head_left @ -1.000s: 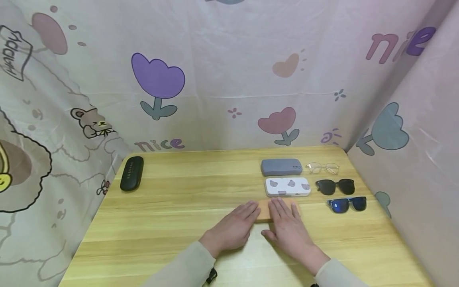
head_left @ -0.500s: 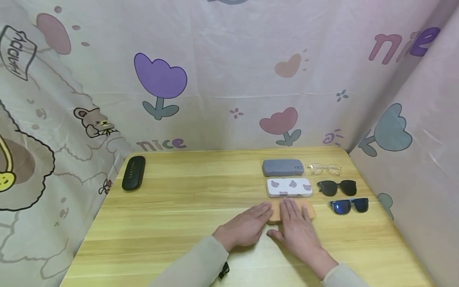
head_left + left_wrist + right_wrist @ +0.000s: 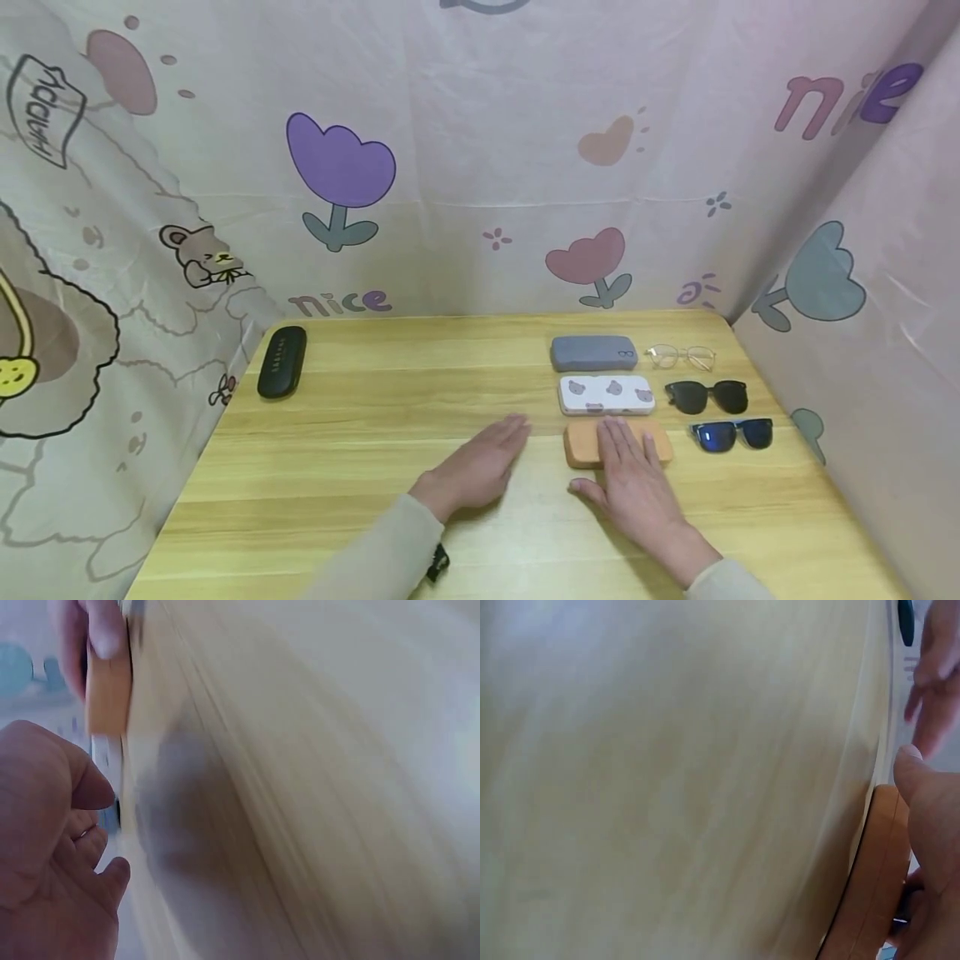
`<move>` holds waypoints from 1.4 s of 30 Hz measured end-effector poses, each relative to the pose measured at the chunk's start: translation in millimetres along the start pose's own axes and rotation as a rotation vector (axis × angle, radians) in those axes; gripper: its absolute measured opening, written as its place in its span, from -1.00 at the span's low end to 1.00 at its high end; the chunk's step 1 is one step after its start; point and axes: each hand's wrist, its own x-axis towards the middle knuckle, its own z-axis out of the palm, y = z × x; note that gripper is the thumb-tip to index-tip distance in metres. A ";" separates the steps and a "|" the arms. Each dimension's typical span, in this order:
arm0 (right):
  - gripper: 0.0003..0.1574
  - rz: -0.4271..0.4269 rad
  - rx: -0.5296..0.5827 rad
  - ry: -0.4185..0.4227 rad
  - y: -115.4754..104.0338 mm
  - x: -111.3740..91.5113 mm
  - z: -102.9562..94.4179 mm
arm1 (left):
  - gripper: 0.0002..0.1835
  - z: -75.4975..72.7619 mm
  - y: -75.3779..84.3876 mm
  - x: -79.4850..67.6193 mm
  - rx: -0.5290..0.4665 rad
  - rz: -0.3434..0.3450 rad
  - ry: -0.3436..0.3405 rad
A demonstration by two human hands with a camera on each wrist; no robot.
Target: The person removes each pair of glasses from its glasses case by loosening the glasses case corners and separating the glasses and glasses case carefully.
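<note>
An orange glasses case [image 3: 585,444] lies on the table in front of a white bear-print case [image 3: 606,395] and a grey-blue case [image 3: 592,353]. My right hand [image 3: 637,492] rests on the orange case with its fingers laid straight over the top and the thumb held apart. In the right wrist view, the side of the orange case [image 3: 874,877] shows beneath that hand. My left hand [image 3: 476,467] is to the left of the case, apart from it, fingers extended and holding nothing. The left wrist view has that hand [image 3: 52,847] over the table, below the case's end [image 3: 109,697].
Right of the cases lie clear glasses [image 3: 681,357], black sunglasses [image 3: 707,397] and blue-lensed sunglasses [image 3: 731,434]. A black case [image 3: 282,362] lies at the table's far left corner. Printed curtains [image 3: 465,150] hang behind the table and along both sides.
The orange case has slid right, into line with the other cases, under both hands. My left hand has then come off it and moved left, while my right hand stays on top.
</note>
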 end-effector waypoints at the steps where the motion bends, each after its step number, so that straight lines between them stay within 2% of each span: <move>1: 0.33 0.000 0.004 -0.003 1.5 0.2 -0.2 | -0.37 -1.8 -8.3 -5.7 -0.004 -0.022 0.006; 8: 0.31 0.012 -0.013 0.014 8.0 1.1 -3.2 | -0.33 -20.8 -62.9 -47.1 -0.008 -0.203 0.128; 15: 0.28 0.003 -0.032 0.049 4.5 0.0 -5.4 | -0.27 -55.8 -125.2 -78.8 -0.002 -0.391 0.312; 20: 0.28 -0.017 -0.041 0.048 0.9 -3.4 -3.7 | -0.20 -85.8 -172.8 -103.3 -0.006 -0.559 0.348; 25: 0.29 -0.024 -0.056 0.040 -1.2 -4.0 -1.2 | -0.10 -101.8 -209.1 -128.7 -0.032 -0.691 0.325; 30: 0.29 -0.026 -0.062 0.045 -1.1 -3.1 1.0 | -0.01 -104.4 -228.8 -141.6 -0.069 -0.728 0.281; 35: 0.29 -0.023 -0.061 0.044 0.6 -3.5 2.4 | 0.01 -101.7 -235.4 -143.7 -0.100 -0.732 0.257; 42: 0.29 -0.035 -0.071 0.027 4.3 -4.0 2.6 | 0.00 -95.4 -242.1 -142.8 -0.094 -0.724 0.240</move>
